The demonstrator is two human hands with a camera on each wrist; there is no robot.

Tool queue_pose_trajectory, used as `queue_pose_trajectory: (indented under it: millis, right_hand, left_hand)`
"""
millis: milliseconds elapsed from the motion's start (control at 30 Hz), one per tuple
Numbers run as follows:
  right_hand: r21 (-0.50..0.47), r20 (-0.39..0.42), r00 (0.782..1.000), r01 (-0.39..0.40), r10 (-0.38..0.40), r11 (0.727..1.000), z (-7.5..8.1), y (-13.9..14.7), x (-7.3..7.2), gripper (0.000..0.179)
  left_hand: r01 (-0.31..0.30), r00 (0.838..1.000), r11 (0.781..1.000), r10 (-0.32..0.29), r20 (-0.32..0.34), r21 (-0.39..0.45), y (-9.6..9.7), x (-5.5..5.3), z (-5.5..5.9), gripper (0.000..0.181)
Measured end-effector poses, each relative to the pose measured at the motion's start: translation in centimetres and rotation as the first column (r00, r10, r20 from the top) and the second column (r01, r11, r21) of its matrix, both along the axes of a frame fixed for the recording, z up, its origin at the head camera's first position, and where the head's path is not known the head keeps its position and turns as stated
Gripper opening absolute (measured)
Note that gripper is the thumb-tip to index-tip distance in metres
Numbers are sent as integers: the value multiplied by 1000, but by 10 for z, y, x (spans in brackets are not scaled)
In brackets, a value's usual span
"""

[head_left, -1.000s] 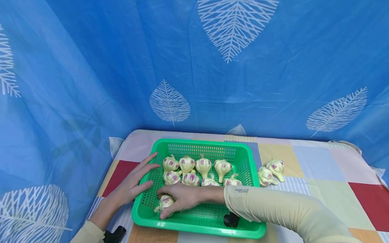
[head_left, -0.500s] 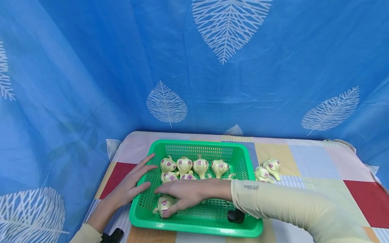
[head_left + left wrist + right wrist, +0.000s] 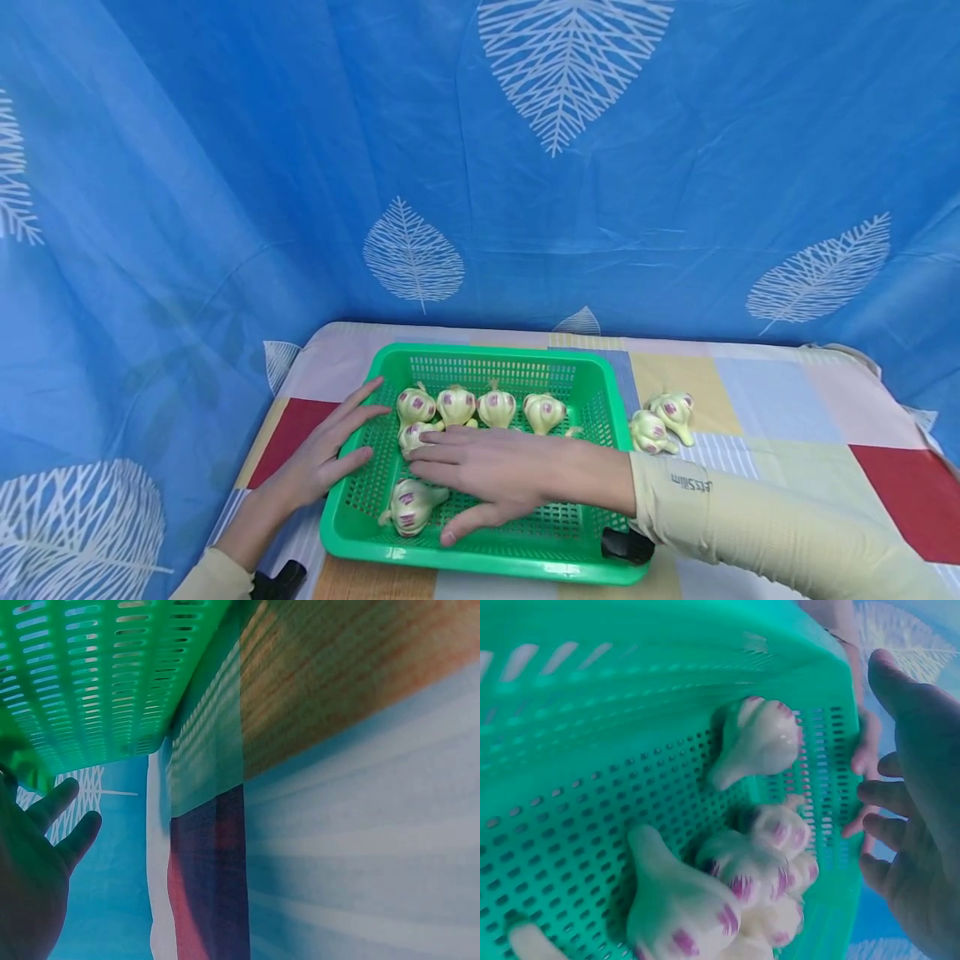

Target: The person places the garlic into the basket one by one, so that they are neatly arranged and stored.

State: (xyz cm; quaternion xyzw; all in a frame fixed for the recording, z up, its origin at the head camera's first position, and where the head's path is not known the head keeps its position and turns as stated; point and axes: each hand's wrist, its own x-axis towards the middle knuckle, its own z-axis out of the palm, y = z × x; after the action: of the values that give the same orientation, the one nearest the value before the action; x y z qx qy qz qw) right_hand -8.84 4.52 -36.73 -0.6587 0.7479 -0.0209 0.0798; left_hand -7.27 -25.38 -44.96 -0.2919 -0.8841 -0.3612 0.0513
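Note:
A green perforated plastic basket (image 3: 487, 569) holds several garlic bulbs with purple patches. One garlic bulb (image 3: 410, 507) lies by itself at the front left of the basket, its stem pointing right. Over the basket, just right of that bulb, my right hand (image 3: 502, 471) hovers with extended fingers and holds nothing; it hides some bulbs in the middle row. In the right wrist view the lone bulb (image 3: 761, 740) sits apart from the clustered ones (image 3: 742, 874). My left hand (image 3: 318, 458) rests at the basket's left rim, fingers spread along it.
Two more garlic bulbs (image 3: 662, 422) lie on the patchwork tablecloth (image 3: 798, 483), right of the basket. A blue curtain (image 3: 525, 250) with white leaf prints hangs behind the table and along its left side.
My right hand has let go of the garlic bulb at the front left and moved right and up from it. The left hand has stayed at the rim.

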Motion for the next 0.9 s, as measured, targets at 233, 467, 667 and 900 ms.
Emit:
queue_pose_trajectory:
  millis: [233,467,667,900]
  right_hand:
    - [-30,10,992,123,-122,992,6,39,2,83]
    - [-131,45,958,286,-283,949,6,81,9,82]
    - [-170,77,906,423,-416,890,-3,112,18,85]
    - [-240,122,812,582,-570,777,-20,146,29,89]
  left_hand:
    - [1,1000,1000,-1,5,-2,-1,1,-2,52]
    - [4,1000,1000,-4,6,6,0,-1,-1,51]
    - [6,1000,1000,-6,8,11,0,-1,-1,52]
    - [8,1000,1000,-8,3,12,0,0,-1,52]
